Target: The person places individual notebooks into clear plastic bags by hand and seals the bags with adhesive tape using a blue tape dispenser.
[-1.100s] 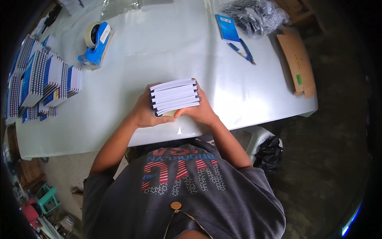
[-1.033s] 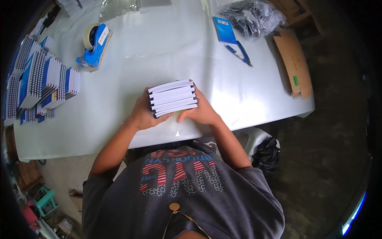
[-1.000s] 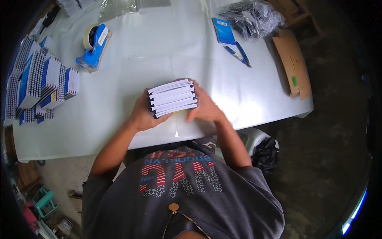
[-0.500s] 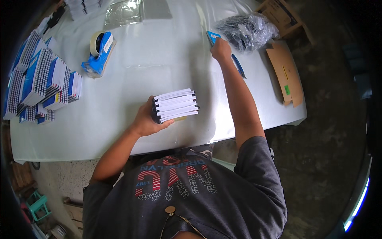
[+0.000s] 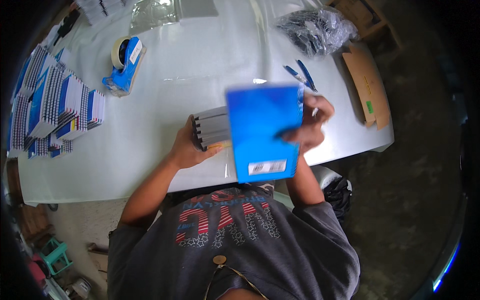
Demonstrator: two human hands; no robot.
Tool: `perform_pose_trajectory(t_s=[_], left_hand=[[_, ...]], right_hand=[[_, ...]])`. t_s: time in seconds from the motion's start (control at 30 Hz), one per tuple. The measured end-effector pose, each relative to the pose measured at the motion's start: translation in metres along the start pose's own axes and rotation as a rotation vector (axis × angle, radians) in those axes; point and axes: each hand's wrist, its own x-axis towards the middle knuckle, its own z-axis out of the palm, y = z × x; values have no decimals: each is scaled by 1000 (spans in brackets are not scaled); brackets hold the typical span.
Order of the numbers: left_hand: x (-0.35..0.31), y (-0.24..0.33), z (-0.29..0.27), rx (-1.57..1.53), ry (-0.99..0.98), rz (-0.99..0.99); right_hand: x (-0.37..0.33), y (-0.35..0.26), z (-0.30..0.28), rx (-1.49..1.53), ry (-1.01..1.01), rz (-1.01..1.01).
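Observation:
My left hand (image 5: 189, 147) is closed around a stack of spiral notebooks (image 5: 212, 127), gripping it by the dark bound side with the white page edges facing right. In my right hand (image 5: 312, 122) is a blue spiral notebook (image 5: 262, 127), pinched at its bound right edge. That notebook is held up in front of the stack's right part and hides it. A white label with bar codes sits low on its cover. The right hand is slightly blurred.
Piles of spiral notebooks (image 5: 45, 112) stand at the left. A blue tape dispenser (image 5: 125, 67) is beside them. Blue-handled pliers (image 5: 302, 75), a clear plastic bag with dark contents (image 5: 317, 32) and a flat cardboard piece (image 5: 367, 87) lie on the right side of the white table (image 5: 125, 155).
My right hand has come back from the far right of the table, bringing the blue notebook up beside the stack. The pliers are now uncovered. My left hand still holds the stack.

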Motion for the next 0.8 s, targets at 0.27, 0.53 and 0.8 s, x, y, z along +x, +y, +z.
perform_pose_trajectory(t_s=[0.27,0.53,0.8], left_hand=[[9,-10,-1,-534,-49,-51],[5,-11,6,-660,73,30],[-15,1,7,-313,-83,58]], right_hand=[[-57,-7,-29,-689,-467,-82],[-67,-18,-21,-567,-560,169],[-70,-29,-1,30,-272,1103]])
